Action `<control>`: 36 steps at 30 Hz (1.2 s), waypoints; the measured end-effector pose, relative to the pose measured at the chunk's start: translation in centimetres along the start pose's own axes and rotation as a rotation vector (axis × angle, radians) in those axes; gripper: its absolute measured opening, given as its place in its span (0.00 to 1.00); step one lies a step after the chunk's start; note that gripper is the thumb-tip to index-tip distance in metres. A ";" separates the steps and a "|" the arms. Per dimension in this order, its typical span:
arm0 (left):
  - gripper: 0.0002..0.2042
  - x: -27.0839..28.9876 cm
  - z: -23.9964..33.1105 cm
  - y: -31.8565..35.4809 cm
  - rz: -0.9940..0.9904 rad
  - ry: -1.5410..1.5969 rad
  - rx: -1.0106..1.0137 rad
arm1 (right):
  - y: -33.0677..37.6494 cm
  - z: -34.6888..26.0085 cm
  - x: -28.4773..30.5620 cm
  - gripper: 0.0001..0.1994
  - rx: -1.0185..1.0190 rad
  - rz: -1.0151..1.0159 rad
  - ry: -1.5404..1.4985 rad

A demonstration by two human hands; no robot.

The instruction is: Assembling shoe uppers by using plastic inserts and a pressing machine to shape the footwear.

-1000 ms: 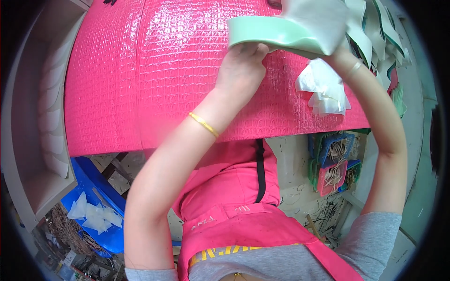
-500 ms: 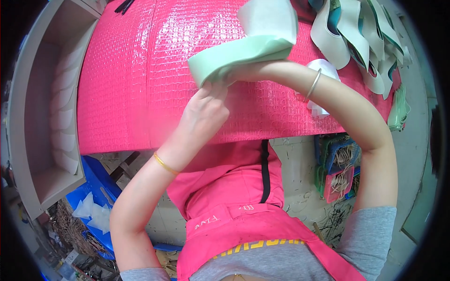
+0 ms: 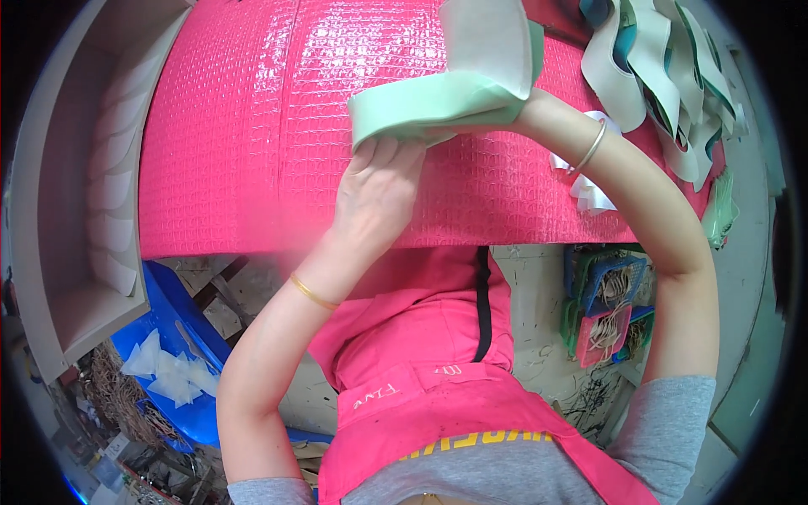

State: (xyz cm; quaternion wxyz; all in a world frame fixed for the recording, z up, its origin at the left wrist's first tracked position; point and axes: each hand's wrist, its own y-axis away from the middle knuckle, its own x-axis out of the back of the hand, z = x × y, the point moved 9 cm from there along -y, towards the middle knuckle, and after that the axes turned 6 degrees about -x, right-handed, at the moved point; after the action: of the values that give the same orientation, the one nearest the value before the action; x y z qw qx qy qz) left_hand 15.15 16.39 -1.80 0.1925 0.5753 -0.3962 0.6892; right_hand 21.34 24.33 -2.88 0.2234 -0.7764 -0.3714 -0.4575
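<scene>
Mint-green curved foam shoe piece (image 3: pixel 438 105) now lower and nearer body than second ago, held above pink quilted table cover (image 3: pixel 252 126). Left hand (image 3: pixel 379 189) has slid beneath it, fingers together, cupping underside. Right hand hidden behind piece; grip cannot be told. Heap of white-green pieces (image 3: pixel 665 67) at right.

- Table (image 3: pixel 252 126): covered by a pink, grid-embossed sheet, filling the upper half of the view; its near edge runs from 9 o'clock to 3 o'clock.
- Strips (image 3: pixel 665 76): heap of white and green curved pieces lying on the table at 1 o'clock, overlapping one another.
- Scraps (image 3: pixel 589 189): small white pieces on the table at 2 o'clock, just beside the heap and close to the near edge.
</scene>
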 end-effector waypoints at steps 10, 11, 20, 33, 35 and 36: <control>0.17 0.1 -0.3 0.0 0.110 0.039 0.087 | -1.6 -2.3 -0.9 0.10 -0.012 -0.152 0.513; 0.17 0.0 0.0 -0.2 0.126 0.012 0.073 | -1.6 -3.3 0.3 0.09 0.053 -0.025 0.541; 0.13 -0.2 1.1 -2.0 0.118 -0.092 -0.013 | 0.8 -2.5 2.9 0.10 0.184 -0.054 0.338; 0.13 0.7 2.0 0.9 -0.138 -0.025 -0.038 | -0.6 -1.0 -0.3 0.21 -0.462 -0.432 -0.064; 0.15 -0.1 1.7 2.1 -0.074 0.026 0.001 | -0.6 0.0 -0.9 0.20 -0.313 -0.415 -0.045; 0.17 0.2 1.4 2.5 -0.013 0.075 0.040 | -0.6 0.2 -1.5 0.19 -0.161 -0.394 -0.028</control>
State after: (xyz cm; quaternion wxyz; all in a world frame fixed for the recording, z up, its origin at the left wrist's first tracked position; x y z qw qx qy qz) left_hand 14.19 13.69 -2.37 0.2002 0.5553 -0.3713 0.7168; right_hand 20.50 24.31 -4.30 0.0616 -0.7103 -0.4812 -0.5099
